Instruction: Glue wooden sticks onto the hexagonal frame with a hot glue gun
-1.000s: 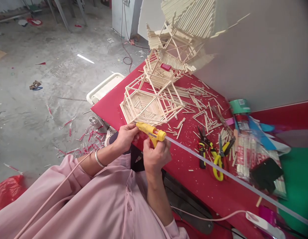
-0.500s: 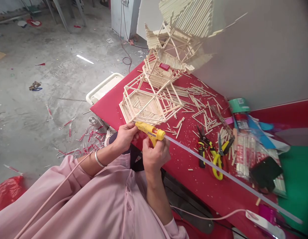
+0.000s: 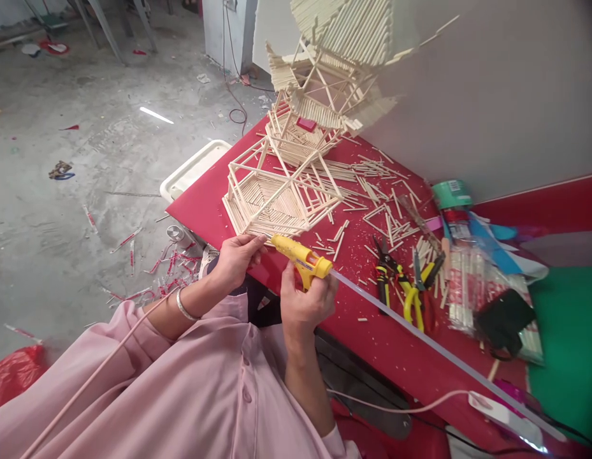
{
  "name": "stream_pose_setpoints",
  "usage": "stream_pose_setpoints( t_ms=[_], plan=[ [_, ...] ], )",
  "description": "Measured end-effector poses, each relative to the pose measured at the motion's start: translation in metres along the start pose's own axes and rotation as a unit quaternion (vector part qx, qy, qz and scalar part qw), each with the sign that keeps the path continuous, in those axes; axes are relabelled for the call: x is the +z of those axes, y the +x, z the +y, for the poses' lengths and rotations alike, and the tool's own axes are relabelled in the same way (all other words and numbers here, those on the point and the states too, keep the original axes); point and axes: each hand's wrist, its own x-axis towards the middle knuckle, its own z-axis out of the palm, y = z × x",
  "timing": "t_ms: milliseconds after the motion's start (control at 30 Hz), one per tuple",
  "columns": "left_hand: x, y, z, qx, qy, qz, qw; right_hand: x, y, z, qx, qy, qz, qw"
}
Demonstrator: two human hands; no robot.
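My right hand (image 3: 305,303) is wrapped round the handle of a yellow glue gun (image 3: 300,256), whose nozzle points left toward my left hand. A long clear glue stick (image 3: 420,338) trails from the gun's back to the right. My left hand (image 3: 236,258) pinches a thin pale stick just at the nozzle, at the near edge of the red table (image 3: 204,204). Right behind both hands sits a hexagonal frame of thin sticks (image 3: 276,201), with a taller stick tower (image 3: 334,76) beyond it.
Loose sticks (image 3: 376,191) litter the table. Yellow-handled pliers and cutters (image 3: 405,287) lie right of the gun, then bagged sticks (image 3: 472,287), a green tape roll (image 3: 451,194) and a black object (image 3: 503,322). A white tray (image 3: 195,169) sits past the table's left corner. A grey wall rises behind.
The glue gun and my right hand have shifted a little to the right, so the nozzle has drawn back from my left fingers. The view has drifted slightly.
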Motion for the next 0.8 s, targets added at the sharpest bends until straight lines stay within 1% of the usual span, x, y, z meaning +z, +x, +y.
stream_pose_setpoints(
  t_ms=[133,267,400,533,800],
  plan=[
    [-0.001,0.0,0.0,0.0,0.002,0.002,1.0,-0.009,-0.003,0.017,-0.007,-0.046,0.028,0.999],
    [0.001,0.0,0.001,0.001,0.0,0.01,1.0,-0.012,-0.004,0.025,0.001,-0.066,0.043,0.997],
    [0.003,0.0,0.002,-0.002,-0.005,0.015,1.0,-0.009,-0.004,0.026,0.022,-0.076,0.036,0.996],
    [0.003,-0.001,0.004,0.001,-0.008,0.015,1.0,-0.007,-0.004,0.027,0.014,-0.081,0.046,0.995],
    [0.004,-0.001,0.003,0.004,-0.002,0.022,1.0,-0.005,-0.004,0.028,0.024,-0.077,0.037,0.996]
  ],
)
